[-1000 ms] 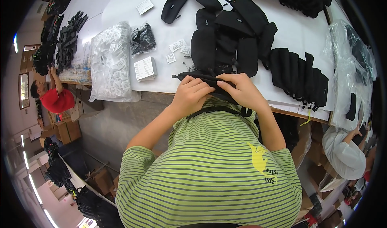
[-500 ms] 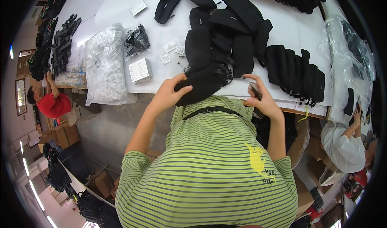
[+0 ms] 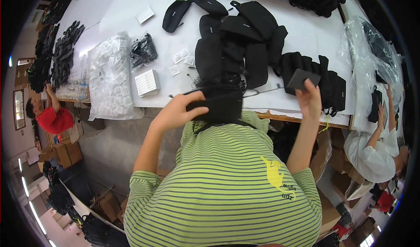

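White table (image 3: 306, 33) edge: left hand (image 3: 175, 112) fingers clamped on soft black fabric pouch (image 3: 221, 107), likely light, floppy; right hand (image 3: 309, 99) pinched small black flap (image 3: 302, 78).

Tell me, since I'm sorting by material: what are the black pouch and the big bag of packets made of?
Black pouch: looks like matte woven fabric, soft and sagging in the left hand. Bag of packets: probably thin clear plastic film, glossy and crinkled.
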A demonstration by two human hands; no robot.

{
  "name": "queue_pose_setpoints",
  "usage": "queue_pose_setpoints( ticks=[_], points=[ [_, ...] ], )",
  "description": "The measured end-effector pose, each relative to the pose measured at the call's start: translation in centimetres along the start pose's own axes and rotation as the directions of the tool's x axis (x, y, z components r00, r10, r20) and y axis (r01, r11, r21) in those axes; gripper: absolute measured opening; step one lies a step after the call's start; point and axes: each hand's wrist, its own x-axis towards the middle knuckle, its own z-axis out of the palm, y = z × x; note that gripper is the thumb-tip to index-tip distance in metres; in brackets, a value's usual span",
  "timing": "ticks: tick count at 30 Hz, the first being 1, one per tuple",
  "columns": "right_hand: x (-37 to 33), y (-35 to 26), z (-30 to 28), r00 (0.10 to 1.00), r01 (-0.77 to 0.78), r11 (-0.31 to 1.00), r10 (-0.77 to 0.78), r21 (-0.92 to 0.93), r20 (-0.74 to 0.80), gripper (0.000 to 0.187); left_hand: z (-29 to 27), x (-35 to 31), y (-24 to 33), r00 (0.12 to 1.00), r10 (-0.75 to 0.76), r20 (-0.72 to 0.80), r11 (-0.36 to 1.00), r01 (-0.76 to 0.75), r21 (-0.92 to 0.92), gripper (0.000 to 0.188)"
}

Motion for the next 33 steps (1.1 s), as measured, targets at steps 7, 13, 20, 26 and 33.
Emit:
queue_pose_setpoints(
  ticks=[7,13,20,26,33],
  points=[
    [2.2,6.9,6.5,0.932,-0.359,0.708,0.237,0.608,0.275,0.027,2.2,1.2,2.7,0.987,0.157,0.037,0.969,-0.161,0.187,0.02],
    [3.8,6.6,7.4,0.893,0.369,0.925,-0.38,-0.092,-0.241,0.025,1.9,1.1,3.7,0.992,0.116,0.058,0.967,-0.126,0.223,0.019],
    [1.9,3.9,6.9,0.801,0.558,0.578,-0.563,-0.595,0.205,0.021,1.0,2.3,4.2,0.983,0.152,0.107,0.928,-0.179,0.326,0.02],
    [-1.0,3.7,9.3,0.716,0.669,0.125,0.158,-0.733,0.68,0.033,2.6,3.3,4.2,0.78,0.605,-0.159,0.722,-0.453,0.524,0.022],
    [-2.3,2.0,9.5,0.633,0.553,0.26,0.487,-0.792,0.602,0.03,2.3,3.7,-0.7,0.897,0.433,-0.089,0.887,-0.406,0.22,0.019]
  ],
)
